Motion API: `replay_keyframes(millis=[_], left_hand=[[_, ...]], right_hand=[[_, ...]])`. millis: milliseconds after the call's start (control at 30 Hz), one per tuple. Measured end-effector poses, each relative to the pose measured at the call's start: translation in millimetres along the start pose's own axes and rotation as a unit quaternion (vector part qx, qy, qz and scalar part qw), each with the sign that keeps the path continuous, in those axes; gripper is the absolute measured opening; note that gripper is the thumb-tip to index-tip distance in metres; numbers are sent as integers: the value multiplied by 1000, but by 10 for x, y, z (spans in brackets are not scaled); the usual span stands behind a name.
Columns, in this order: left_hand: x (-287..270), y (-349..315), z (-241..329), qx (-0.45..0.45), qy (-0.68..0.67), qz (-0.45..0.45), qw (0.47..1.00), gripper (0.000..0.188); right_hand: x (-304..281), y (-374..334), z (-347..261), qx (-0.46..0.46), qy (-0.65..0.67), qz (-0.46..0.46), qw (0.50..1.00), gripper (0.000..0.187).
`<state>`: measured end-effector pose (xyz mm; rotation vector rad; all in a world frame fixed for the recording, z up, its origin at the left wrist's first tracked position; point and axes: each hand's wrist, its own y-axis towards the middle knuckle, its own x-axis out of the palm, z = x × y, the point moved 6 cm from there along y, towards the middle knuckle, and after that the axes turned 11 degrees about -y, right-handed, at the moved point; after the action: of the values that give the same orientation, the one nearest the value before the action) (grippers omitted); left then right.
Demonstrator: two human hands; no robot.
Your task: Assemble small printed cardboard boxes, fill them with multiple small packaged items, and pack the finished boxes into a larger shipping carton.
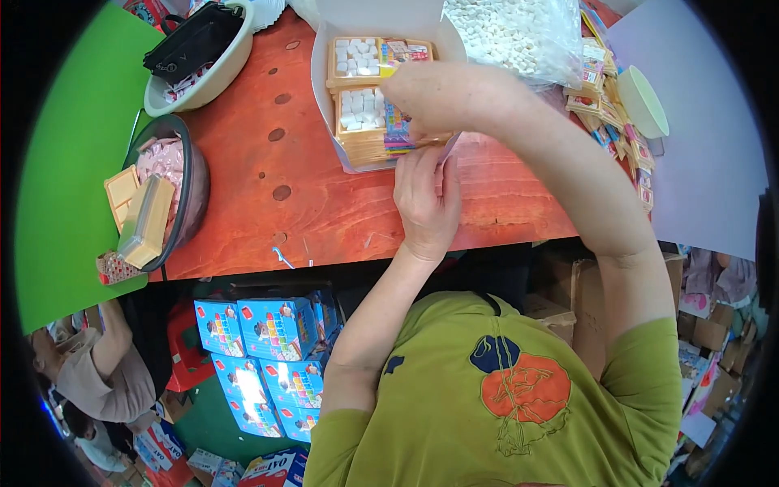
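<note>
Where you work: a white box [380,16] at the table's [324,223] far middle, holding stacked tan trays [355,151] of white pieces [360,109].
Your left hand [427,200]: fingertips at the box's near edge, grip unclear.
Your right hand [415,99]: over the trays' right side, fingers mostly hidden, hold impossible to tell.
Far right: clear bag [519,39].

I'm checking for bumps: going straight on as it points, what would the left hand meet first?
Probably the white box, at its near edge; the left hand seems to touch it, though depth is unclear.
</note>
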<state>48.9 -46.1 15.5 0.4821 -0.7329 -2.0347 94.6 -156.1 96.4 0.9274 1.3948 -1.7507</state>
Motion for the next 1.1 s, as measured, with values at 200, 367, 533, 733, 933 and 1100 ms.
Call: replay_keyframes(millis=[200,367,533,733,933,1100], left_hand=[[-160,-27,82,46,15,-19,999,29],[-327,221,249,94,22,46,994,25],[-186,573,62,69,-96,54,991,35],[56,765,81,-9,190,-156,969,18],[79,1392,-476,53,304,-200,930,38],[164,1285,-875,16,478,-314,820,60]], right_hand=[[-30,-48,-96,7,10,38,999,38],[135,29,-57,-35,17,104,994,30],[22,-437,-17,-34,65,143,987,25],[441,-1510,178,17,178,483,857,21],[1477,-2221,444,112,329,543,765,22],[2428,-3049,968,357,251,489,755,20]])
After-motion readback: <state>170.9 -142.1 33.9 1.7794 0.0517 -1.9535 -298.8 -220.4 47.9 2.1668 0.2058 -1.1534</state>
